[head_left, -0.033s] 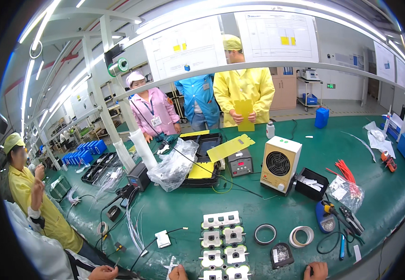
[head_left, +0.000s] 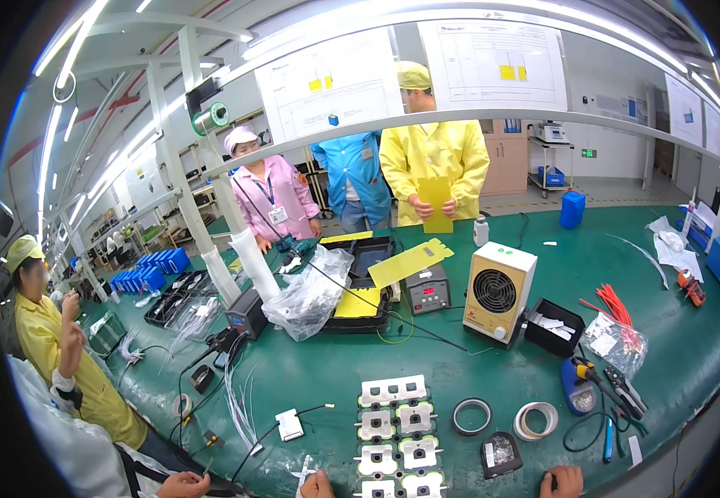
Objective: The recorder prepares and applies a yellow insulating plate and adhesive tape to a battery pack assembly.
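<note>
Resting at near table edge: left hand (head_left: 318,485), right hand (head_left: 565,481), white brackets (head_left: 395,440) between.

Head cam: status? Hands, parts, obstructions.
Left hand at white plastic frames, grip unclear. Right hand apart, on green mat. Tape rolls sit between.

Both hands are cut off by the near edge: only knuckles of the left hand (head_left: 318,485) and right hand (head_left: 565,481) show, grips unreadable.
</note>
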The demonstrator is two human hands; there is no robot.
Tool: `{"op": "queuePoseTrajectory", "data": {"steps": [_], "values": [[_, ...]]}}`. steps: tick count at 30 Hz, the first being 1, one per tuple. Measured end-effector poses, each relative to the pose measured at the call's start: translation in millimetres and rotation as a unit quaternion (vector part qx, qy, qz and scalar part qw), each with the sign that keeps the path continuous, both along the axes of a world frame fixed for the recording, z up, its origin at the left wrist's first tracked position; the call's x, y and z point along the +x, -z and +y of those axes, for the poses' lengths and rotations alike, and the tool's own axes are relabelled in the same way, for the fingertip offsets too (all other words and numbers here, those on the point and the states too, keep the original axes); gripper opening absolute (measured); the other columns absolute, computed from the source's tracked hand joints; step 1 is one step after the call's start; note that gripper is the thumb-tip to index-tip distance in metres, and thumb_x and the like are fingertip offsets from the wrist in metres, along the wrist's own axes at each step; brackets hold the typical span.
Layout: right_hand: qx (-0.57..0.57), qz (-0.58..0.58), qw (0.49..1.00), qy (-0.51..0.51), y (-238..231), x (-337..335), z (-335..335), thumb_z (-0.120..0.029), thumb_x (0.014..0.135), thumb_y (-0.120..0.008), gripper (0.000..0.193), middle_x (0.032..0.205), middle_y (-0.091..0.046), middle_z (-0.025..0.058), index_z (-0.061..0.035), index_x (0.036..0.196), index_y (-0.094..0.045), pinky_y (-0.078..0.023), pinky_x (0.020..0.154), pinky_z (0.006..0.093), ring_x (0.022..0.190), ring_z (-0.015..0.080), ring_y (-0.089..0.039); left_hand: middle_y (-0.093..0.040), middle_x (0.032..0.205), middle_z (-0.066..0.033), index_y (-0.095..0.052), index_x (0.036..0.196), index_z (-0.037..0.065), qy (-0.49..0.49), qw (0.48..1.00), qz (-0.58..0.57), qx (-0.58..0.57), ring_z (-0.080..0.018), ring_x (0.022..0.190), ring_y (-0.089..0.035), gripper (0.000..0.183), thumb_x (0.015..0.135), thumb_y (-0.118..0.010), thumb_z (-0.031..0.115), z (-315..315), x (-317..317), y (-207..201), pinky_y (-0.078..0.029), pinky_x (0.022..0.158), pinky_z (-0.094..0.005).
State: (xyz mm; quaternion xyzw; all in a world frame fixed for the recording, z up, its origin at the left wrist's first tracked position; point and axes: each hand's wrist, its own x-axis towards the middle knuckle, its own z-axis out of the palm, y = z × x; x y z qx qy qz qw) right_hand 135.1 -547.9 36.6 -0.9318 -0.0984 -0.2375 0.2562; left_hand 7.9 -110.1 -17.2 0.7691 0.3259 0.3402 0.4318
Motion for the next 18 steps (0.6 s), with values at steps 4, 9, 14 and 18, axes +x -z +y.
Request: {"op": "queuePoseTrajectory", "data": {"steps": [4, 9, 14, 18], "values": [[-0.001, 0.004, 1.000, -0.005, -0.4, 0.3, -0.2, -0.010, 0.087, -0.062, 0.010, 0.093, -0.064, 0.0177, -0.0024, 0.092, -0.065, -0.046, 0.080, 0.0469, 0.087, 0.0391, -0.058, -0.046, 0.062, -0.0112, -0.052, 0.076, -0.002, 0.013, 1.000, -0.008, 0.005, -0.0233, 0.058, -0.041, 0.036, 0.102, -0.049, 0.023, -1.8, 4.6, -1.2, -0.036, 0.057, -0.0374], [0.003, 0.004, 1.000, -0.010, -3.6, 0.9, 2.0, -0.011, 0.087, -0.062, 0.011, 0.093, -0.064, 0.0176, -0.0017, 0.093, -0.065, -0.046, 0.082, 0.0471, 0.088, 0.0390, -0.058, -0.053, 0.068, -0.0116, -0.057, 0.080, -0.002, 0.019, 1.000, 0.015, 0.007, -0.0247, 0.062, -0.049, 0.034, 0.102, -0.048, 0.022, 6.6, 3.7, 6.6, -0.039, 0.059, -0.0380], [-0.004, 0.010, 1.000, -0.005, 3.9, 0.8, 0.1, -0.011, 0.087, -0.061, 0.012, 0.094, -0.065, 0.0177, -0.0016, 0.094, -0.065, -0.045, 0.084, 0.0477, 0.088, 0.0390, -0.059, -0.058, 0.071, -0.0144, -0.060, 0.083, -0.002, 0.014, 0.998, 0.057, 0.019, -0.0272, 0.065, -0.054, 0.032, 0.102, -0.048, 0.021, 27.1, -18.4, 9.5, -0.040, 0.060, -0.0400], [-0.003, 0.000, 1.000, -0.005, 5.0, 0.7, 0.4, -0.011, 0.087, -0.061, 0.012, 0.095, -0.066, 0.0174, -0.0020, 0.095, -0.065, -0.045, 0.086, 0.0477, 0.087, 0.0386, -0.059, -0.056, 0.070, -0.0164, -0.058, 0.081, -0.002, 0.006, 0.999, 0.035, 0.023, -0.0286, 0.063, -0.052, 0.032, 0.101, -0.048, 0.021, 22.9, -21.2, -1.1, -0.039, 0.059, -0.0414]]}}
